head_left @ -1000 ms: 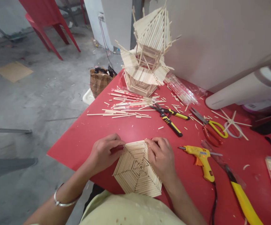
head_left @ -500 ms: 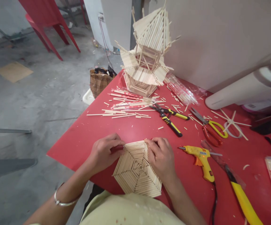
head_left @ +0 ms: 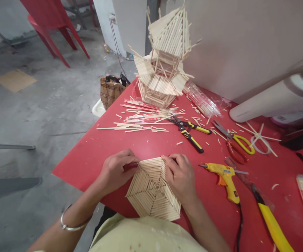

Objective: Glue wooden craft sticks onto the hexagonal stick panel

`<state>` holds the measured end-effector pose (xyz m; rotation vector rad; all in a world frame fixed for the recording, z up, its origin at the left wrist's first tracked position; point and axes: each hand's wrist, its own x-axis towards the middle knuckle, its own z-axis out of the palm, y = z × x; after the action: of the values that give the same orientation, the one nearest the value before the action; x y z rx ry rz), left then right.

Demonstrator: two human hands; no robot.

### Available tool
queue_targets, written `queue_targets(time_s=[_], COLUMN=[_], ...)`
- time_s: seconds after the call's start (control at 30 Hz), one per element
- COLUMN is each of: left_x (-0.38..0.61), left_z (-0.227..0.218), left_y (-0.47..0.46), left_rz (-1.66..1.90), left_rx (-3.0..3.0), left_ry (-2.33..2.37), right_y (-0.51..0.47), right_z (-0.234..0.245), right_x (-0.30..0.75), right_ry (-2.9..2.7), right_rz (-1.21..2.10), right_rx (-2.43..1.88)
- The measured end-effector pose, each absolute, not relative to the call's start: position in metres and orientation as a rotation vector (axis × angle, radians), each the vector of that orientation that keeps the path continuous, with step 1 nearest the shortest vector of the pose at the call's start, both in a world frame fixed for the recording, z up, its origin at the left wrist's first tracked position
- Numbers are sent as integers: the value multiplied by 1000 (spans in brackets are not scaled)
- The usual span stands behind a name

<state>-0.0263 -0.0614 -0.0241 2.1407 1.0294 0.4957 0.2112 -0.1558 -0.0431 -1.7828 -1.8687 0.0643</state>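
Note:
A hexagonal panel (head_left: 151,196) of pale wooden sticks, laid in rings around a centre, lies at the table's near edge against my shirt. My left hand (head_left: 120,168) pinches the panel's upper left corner between thumb and fingers. At the upper right corner, my right hand (head_left: 180,173) has its fingertips closed on the edge, and the hand covers part of that side. To the right rests a yellow glue gun (head_left: 223,175) with a glue stick in its back. Beyond the panel lie black-and-yellow pliers (head_left: 189,134).
A tiered stick pagoda (head_left: 164,59) stands at the table's far corner. Loose chopsticks (head_left: 135,126) and wrapped bundles (head_left: 203,99) lie before it. Further right are yellow-handled scissors (head_left: 242,143), a six-armed stick star (head_left: 260,136), a yellow-handled cutter (head_left: 273,224) and white rolls (head_left: 269,94).

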Motion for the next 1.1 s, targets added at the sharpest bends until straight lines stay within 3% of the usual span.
queue_targets(time_s=[1.1], left_x=[-21], left_z=[-19], left_y=[-61], left_rz=[433], left_rx=[2024], left_ry=[1109], right_y=[-155], right_z=[-39], right_x=[211], right_ry=[-1870], right_rz=[90], right_rx=[-1792])
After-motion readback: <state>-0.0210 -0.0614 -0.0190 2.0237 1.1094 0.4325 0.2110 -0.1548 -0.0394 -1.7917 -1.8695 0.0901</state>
